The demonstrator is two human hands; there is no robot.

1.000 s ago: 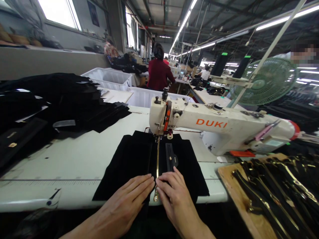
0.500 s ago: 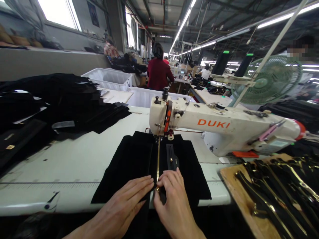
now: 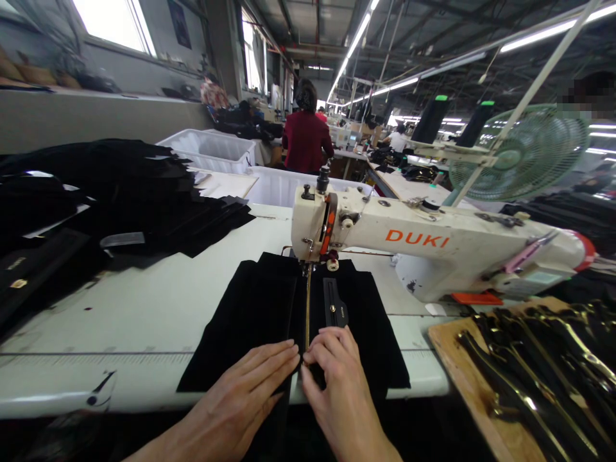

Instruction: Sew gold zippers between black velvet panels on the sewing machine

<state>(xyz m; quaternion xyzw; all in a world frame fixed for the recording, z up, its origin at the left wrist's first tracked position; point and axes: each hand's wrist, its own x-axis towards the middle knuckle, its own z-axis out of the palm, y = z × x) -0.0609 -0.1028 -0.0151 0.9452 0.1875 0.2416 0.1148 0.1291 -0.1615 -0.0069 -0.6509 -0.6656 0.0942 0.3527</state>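
Note:
A black fabric panel lies on the sewing machine bed, its far edge under the presser foot. Down its middle runs a gold-toothed zipper, leading straight to the needle area. My left hand rests flat on the panel, fingers stretched out together, tips just left of the zipper. My right hand pinches the zipper's near end between thumb and fingers, which hide that end. Just beyond the right knuckles sits a black strip with a small gold stud on the panel.
The white sewing machine spans the right side. Black fabric pieces are heaped at left. At right, a wooden board bears several gold-toothed zippers. White bins, a fan and a person in dark red are beyond.
My right thumb has closed in toward its fingers, covering the gold bit at the zipper's near end. My left hand stays flat, nearly in place. The view has shifted slightly.

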